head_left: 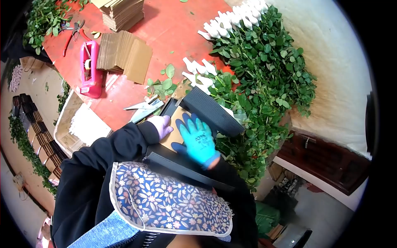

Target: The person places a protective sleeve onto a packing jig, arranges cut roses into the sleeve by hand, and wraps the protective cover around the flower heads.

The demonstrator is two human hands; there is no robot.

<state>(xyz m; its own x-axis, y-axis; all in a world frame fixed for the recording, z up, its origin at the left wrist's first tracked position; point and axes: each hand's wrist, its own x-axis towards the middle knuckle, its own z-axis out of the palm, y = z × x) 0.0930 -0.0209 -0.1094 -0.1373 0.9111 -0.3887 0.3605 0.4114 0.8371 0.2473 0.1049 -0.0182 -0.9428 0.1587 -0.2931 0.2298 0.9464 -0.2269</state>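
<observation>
- Red tabletop [165, 25] fills the upper middle, its right side meeting a stained pale wall [339, 70]; a brown door [326, 159] stands beyond, lower right.
- Tan cardboard [173, 134] lies between the dark corrugated flap [213, 110] and the dark near panel [182, 167], just above the floral apron [169, 198].
- Right hand [198, 142], in a teal glove, is open, fingers spread on the cardboard.
- Left hand [161, 126], in a lilac glove, touches the cardboard's left side; whether it grips cannot be told.
- Beside the far left corner lie a metallic tool [147, 109] and loose leaves [167, 84].
- Leafy stems [264, 62] with white-wrapped heads crowd the right side.
- Bare red surface shows between the metallic tool and the pink tape dispenser [92, 74].
- Cardboard stacks [124, 53] and red-handled pliers [74, 35] sit farther out; a paper-lined container [66, 124] borders the table's left edge.
</observation>
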